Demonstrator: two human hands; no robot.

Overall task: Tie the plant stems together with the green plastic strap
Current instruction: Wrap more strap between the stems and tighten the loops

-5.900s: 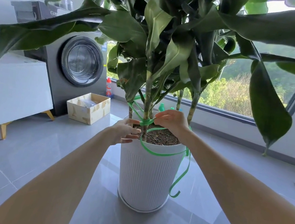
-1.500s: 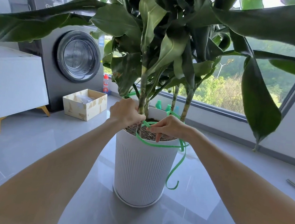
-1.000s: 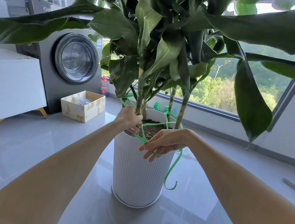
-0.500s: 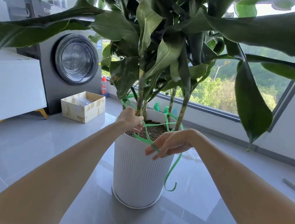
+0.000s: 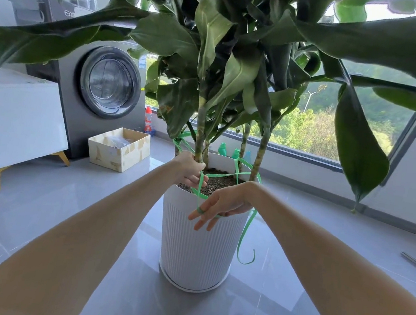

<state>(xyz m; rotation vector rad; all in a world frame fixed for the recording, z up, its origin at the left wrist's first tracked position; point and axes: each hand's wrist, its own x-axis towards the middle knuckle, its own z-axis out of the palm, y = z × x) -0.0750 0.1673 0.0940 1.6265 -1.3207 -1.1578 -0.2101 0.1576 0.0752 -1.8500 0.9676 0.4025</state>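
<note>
A tall leafy plant with several thin stems (image 5: 200,133) grows from soil in a white ribbed pot (image 5: 197,249) on the floor. A green plastic strap (image 5: 221,175) loops around the stems above the soil; its loose end hangs down the pot's right side and curls. My left hand (image 5: 190,169) is closed on the strap at the base of the front stem. My right hand (image 5: 219,205) hangs over the pot's front rim, fingers spread downward, with the strap looped over them.
A grey washing machine (image 5: 106,81) stands at the back left beside a white cabinet (image 5: 16,120). An open cardboard box (image 5: 118,148) sits on the floor near the pot. Bottles (image 5: 148,123) line the window sill. Large leaves hang overhead.
My right hand has dropped from the soil to the pot's front rim, opening its fingers and drawing a strap loop forward. My left hand stayed at the stem base.
</note>
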